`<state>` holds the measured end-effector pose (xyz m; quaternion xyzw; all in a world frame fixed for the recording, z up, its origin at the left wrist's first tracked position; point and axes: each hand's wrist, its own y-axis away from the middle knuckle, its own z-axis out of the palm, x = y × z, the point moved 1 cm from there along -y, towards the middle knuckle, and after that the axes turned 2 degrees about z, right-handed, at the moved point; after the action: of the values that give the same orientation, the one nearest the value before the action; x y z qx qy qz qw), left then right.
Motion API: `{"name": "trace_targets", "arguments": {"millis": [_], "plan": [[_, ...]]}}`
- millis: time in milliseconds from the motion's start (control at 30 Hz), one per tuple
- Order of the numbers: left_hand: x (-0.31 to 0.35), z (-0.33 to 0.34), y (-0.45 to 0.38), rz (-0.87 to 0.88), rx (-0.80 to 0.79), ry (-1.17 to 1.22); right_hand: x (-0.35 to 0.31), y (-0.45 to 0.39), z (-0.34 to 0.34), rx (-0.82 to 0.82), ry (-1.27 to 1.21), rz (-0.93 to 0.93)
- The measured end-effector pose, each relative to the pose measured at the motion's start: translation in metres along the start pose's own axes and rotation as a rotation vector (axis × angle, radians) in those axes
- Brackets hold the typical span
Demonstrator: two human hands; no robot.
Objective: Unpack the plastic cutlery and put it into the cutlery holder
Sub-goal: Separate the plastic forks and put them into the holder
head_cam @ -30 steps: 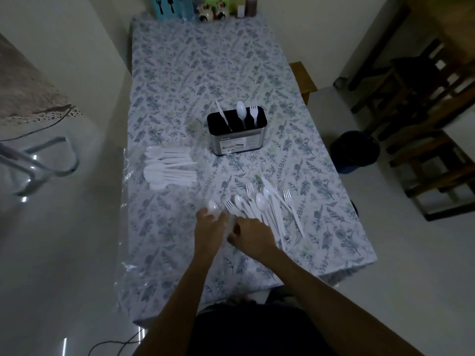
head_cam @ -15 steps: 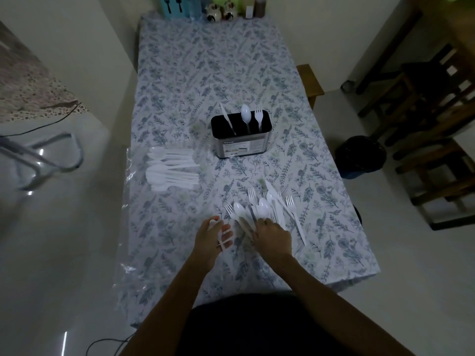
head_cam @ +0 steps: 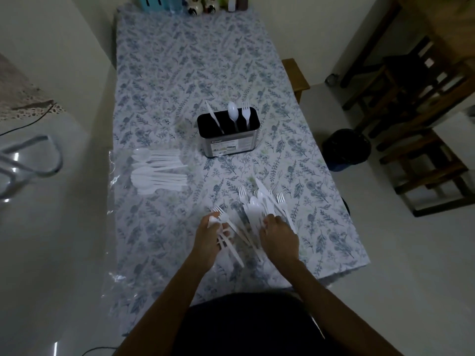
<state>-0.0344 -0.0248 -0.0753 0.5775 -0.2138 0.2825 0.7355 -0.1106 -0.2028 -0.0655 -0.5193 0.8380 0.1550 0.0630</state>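
Long table running up the middle of the frame, draped in a pale cloth printed with blue-grey leaf sprigs. Along its left edge, a sheet of clear crinkled plastic wrap, glossy where it catches light. Right of centre, upper half, an oval cutlery holder with a dark mouth, brushed-metal wall and a paper label; standing in it, a thin white knife leaning left, a round-bowled spoon and a fork, both upright. At centre left, a packed bundle of white plastic cutlery, laid flat with handles pointing right. Lower centre, a loose fan of white forks, spoons and knives, overlapping, smooth and slightly translucent. Left hand just left of that fan, fingers curled around several slim white pieces, handles jutting toward the lower right. Right hand palm-down on the near end of the fan, fingers bent among the pieces; cannot tell whether any is pinched.
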Motion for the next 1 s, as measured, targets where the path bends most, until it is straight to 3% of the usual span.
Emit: {"name": "trace_targets", "arguments": {"millis": [100,300,467,600,700,833,1000], "plan": [[0.000,-0.002,0.001,-0.023,0.022,-0.025,0.001,-0.009,0.001,-0.075,0.058,0.042],[0.000,-0.004,0.001,-0.030,0.010,-0.016,0.004,-0.010,0.000,-0.116,-0.059,0.163],[-0.001,0.009,0.003,-0.015,-0.083,0.043,-0.002,0.006,-0.007,-0.114,-0.170,0.107],[-0.008,0.016,0.002,0.011,-0.073,-0.064,-0.021,0.021,-0.010,-0.187,-0.225,-0.034],[-0.009,0.020,0.001,0.037,-0.097,-0.060,-0.021,0.015,-0.011,-0.144,-0.246,-0.084],[-0.004,0.019,0.005,0.026,-0.051,-0.040,0.003,-0.015,-0.014,-0.022,-0.156,0.066],[0.000,0.017,0.009,-0.079,-0.055,0.004,0.010,-0.034,-0.006,-0.098,-0.053,0.123]]}}
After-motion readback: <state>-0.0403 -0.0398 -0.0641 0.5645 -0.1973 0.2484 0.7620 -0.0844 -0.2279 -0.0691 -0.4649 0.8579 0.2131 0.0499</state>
